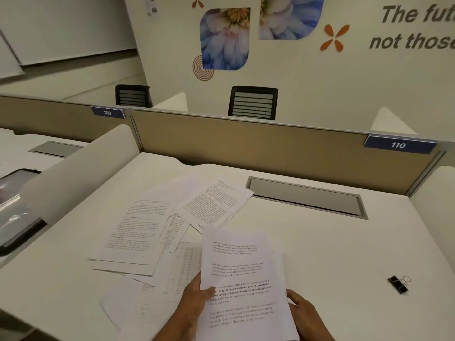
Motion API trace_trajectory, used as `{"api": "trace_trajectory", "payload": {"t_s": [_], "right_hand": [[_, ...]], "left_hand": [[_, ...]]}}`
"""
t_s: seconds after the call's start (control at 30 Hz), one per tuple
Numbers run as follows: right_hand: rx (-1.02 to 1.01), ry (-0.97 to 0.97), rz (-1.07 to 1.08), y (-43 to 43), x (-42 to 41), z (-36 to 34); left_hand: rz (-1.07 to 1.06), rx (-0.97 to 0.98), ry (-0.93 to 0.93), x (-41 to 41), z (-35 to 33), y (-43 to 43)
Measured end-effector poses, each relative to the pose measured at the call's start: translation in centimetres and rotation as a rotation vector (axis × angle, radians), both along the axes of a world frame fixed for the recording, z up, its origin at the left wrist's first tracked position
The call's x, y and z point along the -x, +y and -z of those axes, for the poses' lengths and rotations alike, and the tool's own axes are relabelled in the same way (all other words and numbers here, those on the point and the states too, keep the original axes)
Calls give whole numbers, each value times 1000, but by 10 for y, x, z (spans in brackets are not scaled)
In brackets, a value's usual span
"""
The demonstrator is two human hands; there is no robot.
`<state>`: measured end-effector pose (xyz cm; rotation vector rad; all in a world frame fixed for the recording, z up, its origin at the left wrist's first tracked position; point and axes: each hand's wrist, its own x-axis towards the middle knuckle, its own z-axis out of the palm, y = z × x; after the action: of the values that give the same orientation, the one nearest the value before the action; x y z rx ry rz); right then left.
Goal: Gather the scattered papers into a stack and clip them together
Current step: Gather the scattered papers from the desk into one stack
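I hold a stack of printed papers [242, 281] upright above the near edge of the white desk [320, 242]. My left hand [197, 301] grips its left edge, thumb on the front page. My right hand [304, 313] holds its right edge from behind. More printed sheets lie scattered on the desk to the left: a text page [134, 230], a tilted page [214, 203] further back, table printouts [183, 264] and a blank sheet [133, 308] near the front. A black binder clip [398, 283] lies on the desk to the right, apart from both hands.
A grey cable hatch [305, 196] is set into the desk behind the papers. A tan partition [246, 143] with label 110 closes the back. A white curved divider [73, 173] stands at the left, with a dark tablet-like device [14, 207] beyond it.
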<state>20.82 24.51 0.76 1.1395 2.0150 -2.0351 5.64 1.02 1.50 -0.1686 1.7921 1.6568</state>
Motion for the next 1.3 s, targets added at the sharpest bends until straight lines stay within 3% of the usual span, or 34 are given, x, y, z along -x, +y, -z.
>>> {"api": "trace_trajectory", "payload": {"t_s": [0.13, 0.23, 0.43, 0.83, 0.93, 1.1, 1.17, 1.3], "right_hand": [[64, 24, 113, -13, 15, 1], [255, 21, 109, -28, 30, -4], [61, 72, -41, -73, 97, -16], [359, 99, -41, -161, 244, -41], [243, 1, -34, -158, 262, -50], [-223, -141, 483, -122, 299, -34], [-404, -222, 489, -108, 315, -24], [-554, -413, 380, -90, 352, -2]], "left_hand": [[-43, -31, -11, 10, -5, -11], [-8, -62, -77, 31, -9, -25], [126, -156, -238, 99, -8, -59], [286, -238, -269, 253, -9, -128], [290, -217, -207, 280, -11, -131], [179, -174, -110, 316, 5, -136], [96, -171, -87, 331, 18, -140], [-35, -147, -38, 355, 51, -150]]}}
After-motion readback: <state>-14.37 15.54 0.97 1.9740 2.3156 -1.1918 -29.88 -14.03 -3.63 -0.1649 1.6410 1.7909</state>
